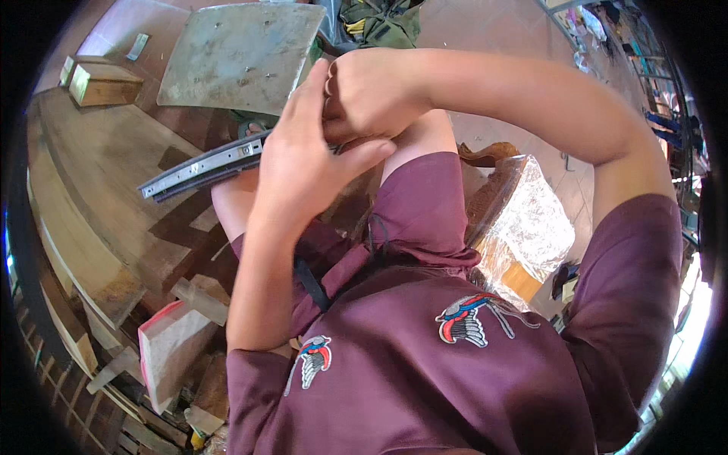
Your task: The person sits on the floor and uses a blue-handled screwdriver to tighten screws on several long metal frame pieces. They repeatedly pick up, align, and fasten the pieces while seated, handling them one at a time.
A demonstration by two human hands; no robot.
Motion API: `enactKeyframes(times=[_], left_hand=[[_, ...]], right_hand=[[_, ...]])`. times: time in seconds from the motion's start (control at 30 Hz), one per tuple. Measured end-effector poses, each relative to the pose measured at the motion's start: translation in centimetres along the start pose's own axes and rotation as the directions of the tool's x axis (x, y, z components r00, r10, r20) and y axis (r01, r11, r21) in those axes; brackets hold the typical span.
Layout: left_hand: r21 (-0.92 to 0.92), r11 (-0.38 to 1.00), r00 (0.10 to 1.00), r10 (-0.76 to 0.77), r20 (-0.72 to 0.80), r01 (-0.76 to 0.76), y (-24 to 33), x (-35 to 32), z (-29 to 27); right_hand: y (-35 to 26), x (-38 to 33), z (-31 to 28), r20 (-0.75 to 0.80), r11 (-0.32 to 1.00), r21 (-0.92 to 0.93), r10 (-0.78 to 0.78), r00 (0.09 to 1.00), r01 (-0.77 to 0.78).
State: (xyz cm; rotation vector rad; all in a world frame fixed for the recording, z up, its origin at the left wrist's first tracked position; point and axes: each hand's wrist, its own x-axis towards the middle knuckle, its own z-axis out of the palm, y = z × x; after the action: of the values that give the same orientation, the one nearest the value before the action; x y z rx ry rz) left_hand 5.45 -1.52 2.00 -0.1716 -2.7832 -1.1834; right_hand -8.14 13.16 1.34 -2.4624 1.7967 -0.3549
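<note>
My left hand (303,148) is raised above my lap, its fingers stretched upward and its thumb pointing right. Against its palm side, my right hand (371,95) is curled into a fist; whatever that fist may hold is hidden. A silver and black metal rail (205,168), resembling a drawer slide, extends leftward from behind my left hand, over my thigh. Its other end is out of sight behind the hands, so I cannot tell whether the right hand grips it. Beyond the hands stands a worn grey flat panel (235,61) with several small screws on it.
Long wooden boards (106,174) are stacked at the left, with a wood block (105,83) at their far end. Nearer me is a white block with a pink edge (171,349). A plastic-wrapped wooden piece (523,227) sits at my right. A green bag (383,23) lies far ahead.
</note>
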Motion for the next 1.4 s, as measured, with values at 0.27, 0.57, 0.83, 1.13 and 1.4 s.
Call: enactKeyframes(times=[0.27, 0.57, 0.83, 1.13, 1.4], left_hand=[[-0.589, 0.755, 0.957, -0.202, 0.209, 0.288, -7.7, -2.2, 2.2], [-0.501, 0.856, 0.92, 0.083, 0.383, 0.131, -7.5, 3.1, 3.9], [-0.289, 0.957, 0.953, 0.118, 0.28, -0.033, -8.2, 2.7, 4.6], [-0.121, 0.991, 0.988, 0.076, 0.136, -0.06, -6.6, 2.1, 5.3], [-0.097, 0.994, 0.972, 0.08, 0.22, -0.059, -6.2, 2.1, 4.9]], right_hand=[[-2.9, -2.1, 0.4, -0.277, 0.97, -0.173, 0.118, 0.954, -0.171], [-0.6, -1.4, 0.4, -0.306, 0.942, -0.229, 0.17, 0.937, -0.246], [-4.0, -0.1, -0.5, -0.24, 0.788, -0.196, 0.539, 0.807, -0.584], [-6.9, 0.5, -2.1, 0.086, 0.385, -0.143, 0.922, 0.377, -0.912], [-5.3, -0.5, -1.7, -0.016, 0.644, 0.03, 0.765, 0.644, -0.764]])
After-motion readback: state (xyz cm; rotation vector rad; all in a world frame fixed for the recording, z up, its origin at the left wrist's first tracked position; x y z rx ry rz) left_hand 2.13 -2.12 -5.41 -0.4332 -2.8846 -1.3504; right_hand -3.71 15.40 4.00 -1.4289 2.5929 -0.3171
